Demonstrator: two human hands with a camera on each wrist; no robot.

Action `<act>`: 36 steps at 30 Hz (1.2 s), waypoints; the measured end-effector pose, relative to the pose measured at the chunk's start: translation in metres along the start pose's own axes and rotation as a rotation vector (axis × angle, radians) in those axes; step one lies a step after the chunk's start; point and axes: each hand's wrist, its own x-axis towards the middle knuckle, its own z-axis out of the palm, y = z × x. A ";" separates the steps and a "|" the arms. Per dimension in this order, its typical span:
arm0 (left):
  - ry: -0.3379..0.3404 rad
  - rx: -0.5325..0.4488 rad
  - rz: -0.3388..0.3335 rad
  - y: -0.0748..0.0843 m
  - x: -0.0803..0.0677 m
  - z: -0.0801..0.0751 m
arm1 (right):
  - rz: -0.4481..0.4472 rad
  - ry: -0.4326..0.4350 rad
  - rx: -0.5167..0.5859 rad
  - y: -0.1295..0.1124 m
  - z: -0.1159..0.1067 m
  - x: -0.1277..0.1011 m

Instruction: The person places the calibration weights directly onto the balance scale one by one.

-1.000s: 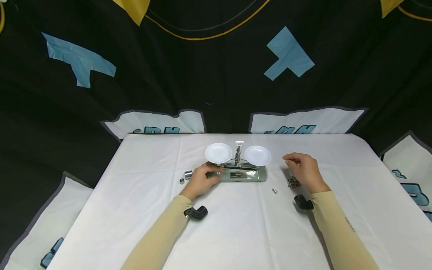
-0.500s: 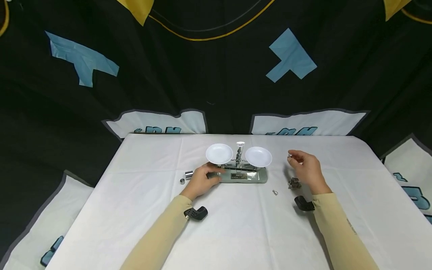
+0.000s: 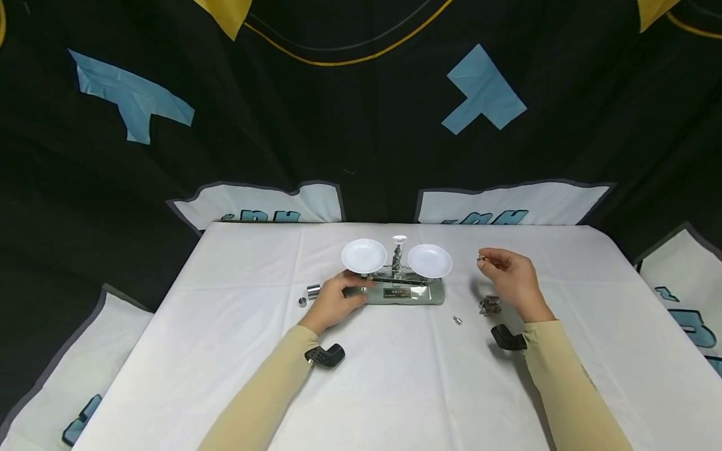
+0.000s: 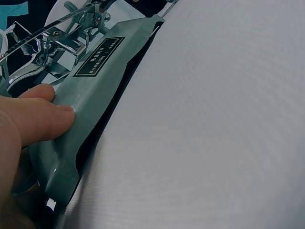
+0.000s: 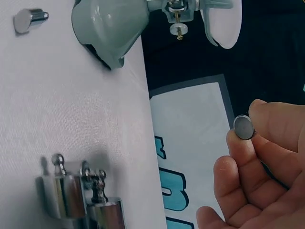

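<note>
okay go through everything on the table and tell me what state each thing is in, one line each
Balance scale: upright, both pans empty.
Left hand: resting on the scale's base, thumb pressed on it.
Right hand: raised, pinching a small weight.
Cluster of weights: standing on the table.
Lone small weight: lying on its side.
Two cylinders: on the table, untouched.

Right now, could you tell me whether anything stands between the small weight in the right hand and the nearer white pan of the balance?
Nothing visible does. The right hand pinches the small weight above the cloth, beside the right pan, with open air between them.
</note>
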 end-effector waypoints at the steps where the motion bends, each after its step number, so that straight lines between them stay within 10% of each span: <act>1: -0.001 -0.002 0.000 0.000 0.000 0.000 | -0.007 -0.006 -0.001 0.000 0.000 0.000; 36: 0.005 -0.016 -0.019 0.000 0.000 0.000 | -0.110 -0.003 -0.002 -0.003 0.009 -0.008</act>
